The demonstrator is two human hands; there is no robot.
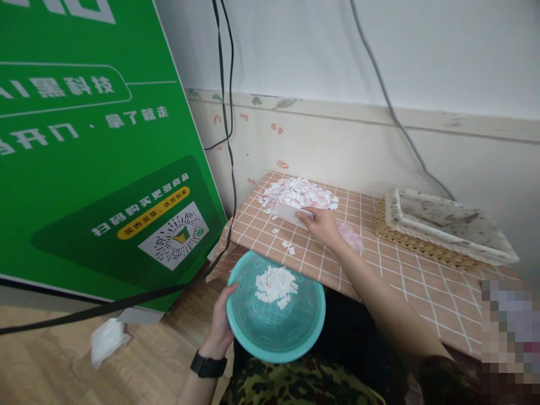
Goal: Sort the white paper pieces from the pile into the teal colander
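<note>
My left hand (pixel 224 318) grips the rim of a teal plastic basket (pixel 274 343) with slotted sides, held just below the table's front edge. White paper scraps (pixel 276 286) lie in a heap inside it. Over the table, my right hand (pixel 323 223) is closed on a flat white card (pixel 291 215), which stands on its long edge. Behind the card spreads a larger pile of white and pinkish paper scraps (pixel 299 191). A small pink clump (pixel 350 236) lies beside my right wrist, and a few loose scraps (pixel 289 247) sit near the table edge.
The table has a brown checked cloth (pixel 405 275). A wicker basket (pixel 439 253) with a floral lining stands at the right, against the wall. On the left is a large green cabinet (pixel 105 169); black cables (pixel 230 169) hang before it. A white bag (pixel 108 340) lies on the floor.
</note>
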